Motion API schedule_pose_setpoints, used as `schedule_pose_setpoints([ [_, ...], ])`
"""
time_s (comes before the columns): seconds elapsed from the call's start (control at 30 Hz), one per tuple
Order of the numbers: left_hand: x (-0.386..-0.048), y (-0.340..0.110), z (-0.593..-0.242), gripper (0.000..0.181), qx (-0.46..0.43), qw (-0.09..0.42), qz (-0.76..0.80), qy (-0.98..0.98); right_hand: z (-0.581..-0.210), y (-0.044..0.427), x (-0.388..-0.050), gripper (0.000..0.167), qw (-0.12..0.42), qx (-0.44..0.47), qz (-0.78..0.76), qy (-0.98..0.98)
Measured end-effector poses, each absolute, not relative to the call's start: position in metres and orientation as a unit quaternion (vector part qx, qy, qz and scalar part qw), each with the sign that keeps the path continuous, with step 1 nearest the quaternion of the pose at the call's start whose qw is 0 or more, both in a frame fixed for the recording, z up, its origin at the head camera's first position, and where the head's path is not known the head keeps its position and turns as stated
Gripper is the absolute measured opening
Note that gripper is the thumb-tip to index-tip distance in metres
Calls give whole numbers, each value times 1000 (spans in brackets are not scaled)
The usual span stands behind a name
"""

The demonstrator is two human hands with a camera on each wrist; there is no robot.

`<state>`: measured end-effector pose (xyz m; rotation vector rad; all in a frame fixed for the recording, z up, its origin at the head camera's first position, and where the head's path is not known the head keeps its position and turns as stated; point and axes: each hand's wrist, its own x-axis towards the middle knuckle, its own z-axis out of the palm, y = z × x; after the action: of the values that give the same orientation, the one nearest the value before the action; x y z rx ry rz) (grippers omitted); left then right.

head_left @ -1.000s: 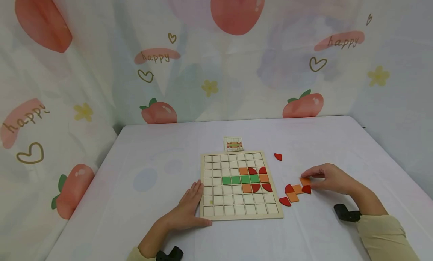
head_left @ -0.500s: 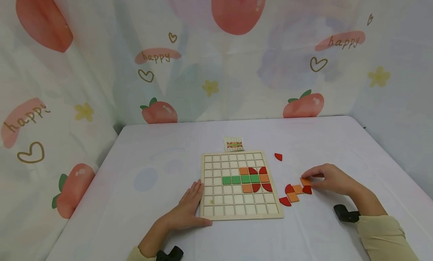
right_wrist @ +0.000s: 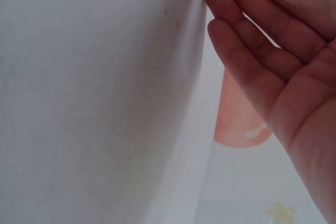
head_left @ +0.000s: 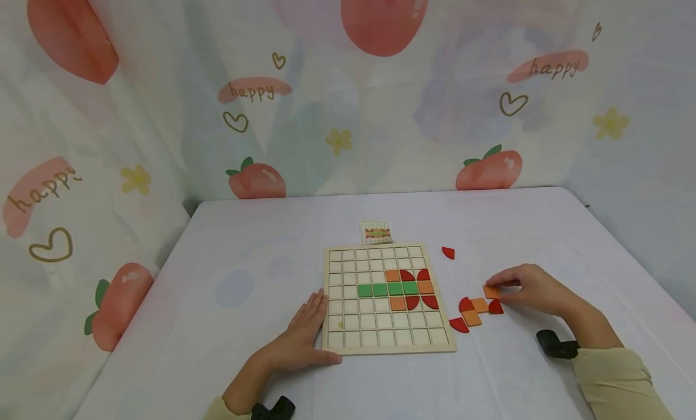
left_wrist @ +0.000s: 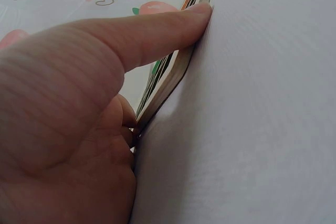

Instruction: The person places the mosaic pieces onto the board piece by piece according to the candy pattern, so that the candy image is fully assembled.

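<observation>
Orange square flat tile [head_left: 491, 292] sits right of the pale wooden grid board [head_left: 388, 350], pinched between thumb and fingertips of the right hand [head_left: 535, 289], the nearer grip; the left hand [head_left: 298, 341] rests straight-fingered against the board's left edge.

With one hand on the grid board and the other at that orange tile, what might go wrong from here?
The right hand pinches an orange square tile; lifting it might nudge the red quarter-circle tile close beside it. The left hand touches the edge of the grid board, so a push might slide it.
</observation>
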<state>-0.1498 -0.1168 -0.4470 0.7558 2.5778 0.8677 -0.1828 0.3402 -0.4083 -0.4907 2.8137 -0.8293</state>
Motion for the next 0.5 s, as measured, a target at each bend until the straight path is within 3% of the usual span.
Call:
schedule_pose_setpoints([
  [0.5,-150,-116,-446,110,262,161,303,902,-399,327,-186,29,56,-169,-287,941],
])
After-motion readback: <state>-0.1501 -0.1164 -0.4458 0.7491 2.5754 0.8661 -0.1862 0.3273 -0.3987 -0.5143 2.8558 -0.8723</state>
